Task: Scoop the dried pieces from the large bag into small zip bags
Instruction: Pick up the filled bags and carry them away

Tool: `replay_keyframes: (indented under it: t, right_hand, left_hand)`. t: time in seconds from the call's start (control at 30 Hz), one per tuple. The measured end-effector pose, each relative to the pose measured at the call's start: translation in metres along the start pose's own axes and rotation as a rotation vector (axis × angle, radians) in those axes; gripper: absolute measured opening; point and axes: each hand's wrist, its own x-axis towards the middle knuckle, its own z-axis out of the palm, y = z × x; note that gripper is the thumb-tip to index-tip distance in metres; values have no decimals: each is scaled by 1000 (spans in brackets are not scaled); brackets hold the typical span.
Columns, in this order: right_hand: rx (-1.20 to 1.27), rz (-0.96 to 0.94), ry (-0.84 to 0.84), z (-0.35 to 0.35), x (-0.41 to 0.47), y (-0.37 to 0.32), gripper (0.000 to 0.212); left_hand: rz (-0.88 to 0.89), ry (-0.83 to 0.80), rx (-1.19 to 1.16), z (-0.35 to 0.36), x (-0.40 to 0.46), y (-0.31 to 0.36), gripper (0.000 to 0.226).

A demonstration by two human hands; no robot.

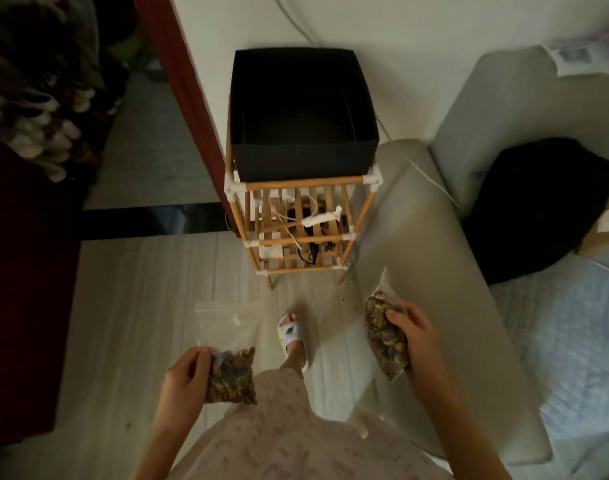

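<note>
I stand looking down with a filled small zip bag in each hand. My left hand (187, 370) grips a clear zip bag (232, 377) packed with brown and yellow dried pieces, held low at the left. My right hand (415, 336) grips another filled zip bag (386, 336), upright, with its clear top pointing up. A few empty clear zip bags (223, 318) lie on the floor just beyond my left hand. The large bag is not in view.
A black open box (304, 109) sits on a bamboo rack (303, 226) straight ahead. A grey sofa (431, 265) with a black cushion (538, 209) runs along the right. A dark red cabinet (22, 271) stands at the left. My slippered foot (294, 336) is on the pale floor.
</note>
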Motion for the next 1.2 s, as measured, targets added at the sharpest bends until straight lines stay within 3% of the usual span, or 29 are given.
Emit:
replay_keyframes:
  t: [0.13,0.4,0.53,0.73,0.83,1.0,1.2]
  right_hand:
    - [32,-22,-13,31,55,-48,11]
    - [192,-166,-317,94,123,-178,24]
    - [203,-179,-331,128,163,-222,22]
    - [-133,-355,-285,184,241,-246,19]
    - [-491,-458,-251,211,279,-227,28]
    - [-859,-383,-204,231,311,-190,38]
    - [-916,-309,-252,229,323,-178,39]
  left_hand:
    - [85,-7,-1,4,75,54,30]
    - [269,-82,-203,4,187,188,23]
    - [326,-93,-200,10,239,235,21]
    - [370,-81,61,53,311,268,20]
    - [300,-128,211,79,338,262,19]
    - [93,-234,360,104,362,246,22]
    - [-65,-273,329,112,371,240,16]
